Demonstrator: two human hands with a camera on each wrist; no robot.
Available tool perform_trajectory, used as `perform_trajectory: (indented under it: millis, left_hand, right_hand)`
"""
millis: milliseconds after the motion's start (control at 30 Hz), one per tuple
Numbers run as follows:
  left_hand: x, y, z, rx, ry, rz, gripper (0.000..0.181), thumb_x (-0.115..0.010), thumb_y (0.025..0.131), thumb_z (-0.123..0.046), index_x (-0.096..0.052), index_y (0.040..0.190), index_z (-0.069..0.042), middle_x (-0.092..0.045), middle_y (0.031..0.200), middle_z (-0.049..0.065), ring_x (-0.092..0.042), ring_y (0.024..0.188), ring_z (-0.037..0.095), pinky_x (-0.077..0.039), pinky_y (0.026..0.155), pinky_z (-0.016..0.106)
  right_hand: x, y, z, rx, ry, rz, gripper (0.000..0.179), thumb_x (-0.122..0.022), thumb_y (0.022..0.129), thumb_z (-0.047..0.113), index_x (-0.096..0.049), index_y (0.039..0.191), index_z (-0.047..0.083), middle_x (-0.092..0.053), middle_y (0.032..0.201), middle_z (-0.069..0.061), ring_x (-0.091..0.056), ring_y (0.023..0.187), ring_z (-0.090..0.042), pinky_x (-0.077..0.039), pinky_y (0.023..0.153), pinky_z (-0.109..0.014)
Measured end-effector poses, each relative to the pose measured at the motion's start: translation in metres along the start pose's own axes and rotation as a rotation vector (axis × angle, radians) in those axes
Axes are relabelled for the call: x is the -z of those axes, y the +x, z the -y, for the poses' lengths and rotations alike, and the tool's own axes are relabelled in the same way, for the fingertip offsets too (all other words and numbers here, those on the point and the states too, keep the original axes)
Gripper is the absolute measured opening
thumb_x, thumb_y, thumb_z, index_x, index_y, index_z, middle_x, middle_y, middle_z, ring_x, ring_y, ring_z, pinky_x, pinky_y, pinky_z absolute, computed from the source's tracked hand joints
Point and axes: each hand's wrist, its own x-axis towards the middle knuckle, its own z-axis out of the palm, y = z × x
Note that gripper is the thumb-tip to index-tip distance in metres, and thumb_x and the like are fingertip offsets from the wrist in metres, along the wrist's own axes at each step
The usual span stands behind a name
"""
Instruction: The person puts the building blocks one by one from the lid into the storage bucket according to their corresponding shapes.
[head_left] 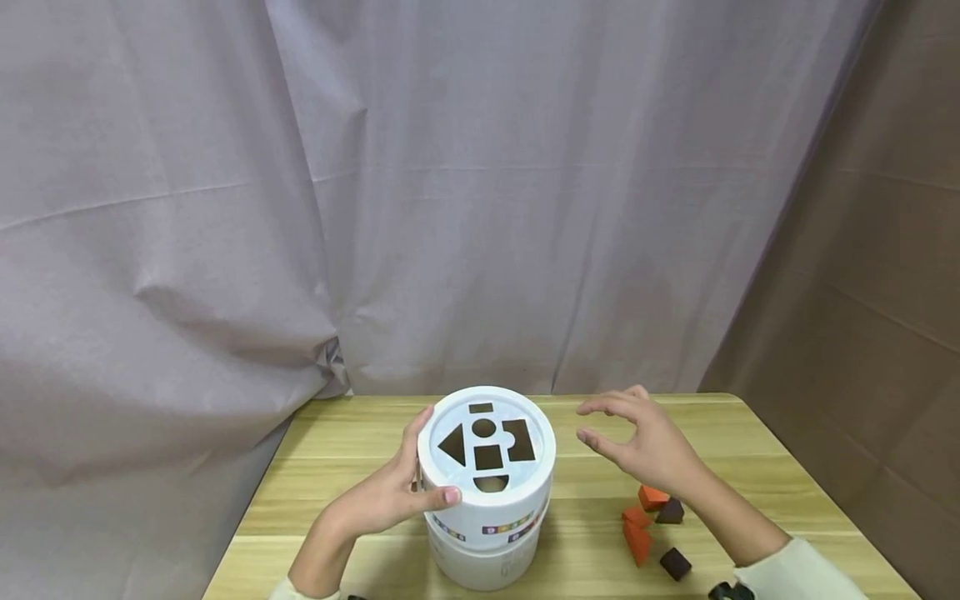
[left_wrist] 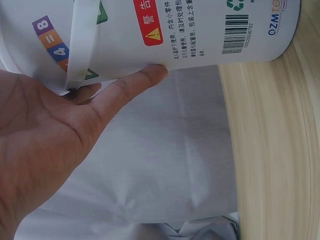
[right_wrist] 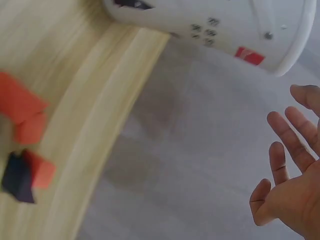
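A white shape-sorter bucket [head_left: 487,525] stands upright on the table, its round lid [head_left: 487,404] cut with a triangle, a circle, a square and other openings. My left hand [head_left: 382,496] grips the bucket's left side near the top, thumb across the front and fingers round the far side. Seen from the left wrist, the hand [left_wrist: 55,120] lies against the bucket [left_wrist: 185,30] by its white handle [left_wrist: 82,40]. To the right of the bucket, my right hand [head_left: 648,437] hovers apart from it, fingers spread and nothing between them; the right wrist view shows this hand [right_wrist: 297,165] too.
Right of the bucket, below my right forearm, several orange blocks [head_left: 636,542] and dark blocks [head_left: 676,564] lie on the wooden table [head_left: 585,550]. A grey curtain [head_left: 480,208] hangs behind the table's far edge, and a brownish one [head_left: 862,292] on the right.
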Motion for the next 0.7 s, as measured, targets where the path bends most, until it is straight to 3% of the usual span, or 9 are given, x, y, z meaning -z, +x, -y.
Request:
perform_trajectory:
  millis: [33, 133, 200, 233, 467, 533, 700]
  left_hand:
    - [0.000, 0.000, 0.000, -0.002, 0.002, -0.001, 0.127, -0.087, 0.098, -0.032, 0.013, 0.176, -0.024, -0.012, 0.184, 0.024, -0.017, 0.170, 0.045, -0.017, 0.135, 0.070]
    - [0.001, -0.001, 0.000, -0.004, 0.008, -0.002, 0.127, -0.087, 0.098, -0.032, 0.012, 0.176, -0.022, -0.011, 0.184, 0.024, -0.017, 0.170, 0.045, -0.018, 0.135, 0.071]
    - [0.001, -0.002, 0.001, -0.004, 0.013, -0.001, 0.128, -0.087, 0.098, -0.032, 0.013, 0.176, -0.020, -0.010, 0.184, 0.025, -0.018, 0.170, 0.046, -0.018, 0.135, 0.071]
    - [0.001, -0.002, 0.001, -0.003, 0.014, 0.000, 0.128, -0.087, 0.098, -0.033, 0.013, 0.176, -0.020, -0.010, 0.184, 0.025, -0.018, 0.169, 0.046, -0.019, 0.135, 0.071]
    - [0.002, -0.004, 0.001, 0.014, 0.008, -0.007, 0.127, -0.087, 0.098, -0.033, 0.013, 0.176, -0.023, -0.006, 0.185, 0.024, -0.017, 0.170, 0.045, -0.019, 0.135, 0.070]
    - [0.003, -0.005, 0.001, 0.012, 0.014, -0.011, 0.127, -0.086, 0.098, -0.033, 0.013, 0.176, -0.024, -0.006, 0.185, 0.023, -0.017, 0.170, 0.045, -0.019, 0.135, 0.071]
    - [0.006, -0.008, 0.002, 0.015, 0.026, -0.018, 0.125, -0.086, 0.099, -0.033, 0.012, 0.176, -0.025, -0.007, 0.185, 0.023, -0.018, 0.169, 0.046, -0.020, 0.134, 0.071]
  right_hand:
    - [0.001, -0.004, -0.004, -0.010, -0.004, 0.004, 0.027, -0.094, 0.090, 0.019, -0.083, 0.113, 0.026, -0.084, 0.118, 0.005, -0.067, 0.107, -0.022, -0.055, 0.103, -0.053]
    - [0.002, -0.016, -0.016, -0.020, -0.039, 0.005, 0.028, -0.095, 0.088, 0.020, -0.083, 0.113, 0.025, -0.084, 0.118, 0.003, -0.069, 0.107, -0.024, -0.055, 0.101, -0.056]
    - [0.002, -0.026, -0.025, -0.024, -0.065, 0.002, 0.029, -0.096, 0.087, 0.019, -0.083, 0.112, 0.024, -0.083, 0.116, 0.004, -0.068, 0.105, -0.021, -0.057, 0.099, -0.053]
    - [0.001, -0.031, -0.029, -0.025, -0.083, 0.001, 0.030, -0.097, 0.086, 0.019, -0.084, 0.112, 0.025, -0.083, 0.115, 0.006, -0.067, 0.103, -0.018, -0.057, 0.091, -0.047]
    - [-0.001, -0.066, -0.053, -0.066, -0.132, 0.020, 0.034, -0.100, 0.080, 0.017, -0.083, 0.109, 0.027, -0.083, 0.109, 0.012, -0.065, 0.093, -0.010, -0.056, 0.089, -0.043]
    - [-0.004, -0.076, -0.060, -0.074, -0.145, 0.037, 0.035, -0.101, 0.079, 0.019, -0.083, 0.108, 0.028, -0.083, 0.109, 0.012, -0.062, 0.092, -0.008, -0.053, 0.076, -0.032]
    - [-0.017, -0.103, -0.070, -0.089, -0.146, 0.124, 0.036, -0.103, 0.076, 0.022, -0.083, 0.105, 0.030, -0.082, 0.107, 0.012, -0.056, 0.090, -0.003, -0.044, 0.069, -0.025]
